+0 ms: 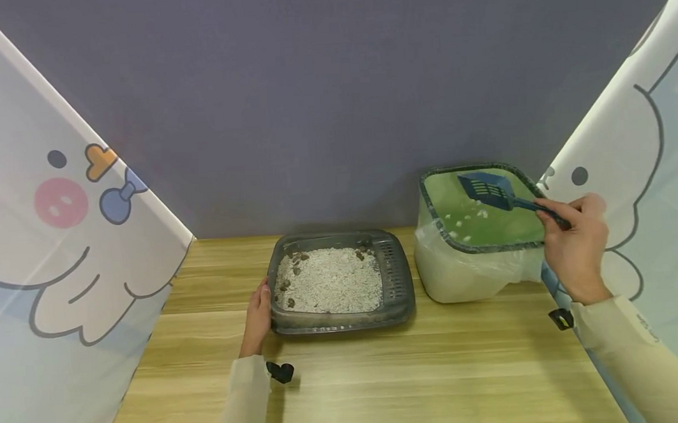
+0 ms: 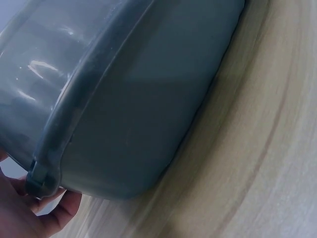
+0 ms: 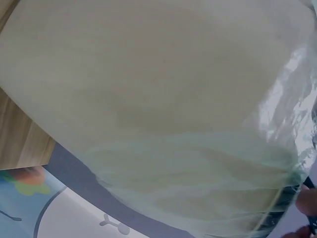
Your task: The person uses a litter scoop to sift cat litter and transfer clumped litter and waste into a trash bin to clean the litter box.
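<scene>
On the wooden table, a dark grey litter box (image 1: 400, 278) holds pale litter (image 1: 337, 279) with several brown clumps (image 1: 285, 284) along its left and back sides. My left hand (image 1: 258, 318) grips the box's left rim, its fingers (image 2: 64, 210) tucked under the edge in the left wrist view. At the right, my right hand (image 1: 579, 243) holds a blue slotted litter scoop (image 1: 487, 189) by its handle. The scoop's head is tilted over the mouth of a whitish bin (image 1: 457, 279) lined with a green bag (image 1: 501, 228). White bits lie inside the bag.
A grey panel (image 1: 299, 111) rises behind the table (image 1: 383, 388). Cartoon-printed panels (image 1: 31, 266) stand at the left and right sides. In the right wrist view, the bin's wall (image 3: 148, 74) fills most of the picture.
</scene>
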Available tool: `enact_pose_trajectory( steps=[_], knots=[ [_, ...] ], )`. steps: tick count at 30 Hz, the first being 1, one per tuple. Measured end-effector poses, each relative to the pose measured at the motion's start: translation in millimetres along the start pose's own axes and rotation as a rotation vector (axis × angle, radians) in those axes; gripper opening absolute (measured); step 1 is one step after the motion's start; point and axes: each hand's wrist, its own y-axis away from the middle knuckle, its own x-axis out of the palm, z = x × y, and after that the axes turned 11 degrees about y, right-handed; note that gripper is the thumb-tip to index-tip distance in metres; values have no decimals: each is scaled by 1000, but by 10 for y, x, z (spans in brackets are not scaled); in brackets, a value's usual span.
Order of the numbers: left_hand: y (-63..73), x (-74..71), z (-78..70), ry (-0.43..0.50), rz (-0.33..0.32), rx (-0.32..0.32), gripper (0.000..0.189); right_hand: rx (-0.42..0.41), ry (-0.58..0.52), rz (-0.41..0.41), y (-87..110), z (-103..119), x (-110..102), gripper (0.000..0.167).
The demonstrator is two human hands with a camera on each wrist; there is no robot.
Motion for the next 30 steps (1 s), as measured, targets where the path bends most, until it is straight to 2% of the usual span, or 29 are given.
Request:
enact_pose_trajectory(
  steps=[5,14,19,23,26,30],
  knots=[
    [11,-25,-18,-8,2,-14,60,-25,-51,-91,-32,13,36,11],
    [12,-44,-84,-14,5,19,59,100,-44,39,2,152,75,26],
    [1,-41,-78,-12,19,19,57,85,-145,17,55,401,66,25],
    [18,-38,-84,-6,7,6,58,9,-275,34,153,680,103,21],
    [33,-19,-91,1,-3,9,57,-87,-349,116,307,871,195,21],
    [39,26,-95,-5,12,22,57,-204,-364,357,617,1089,344,25]
  ],
)
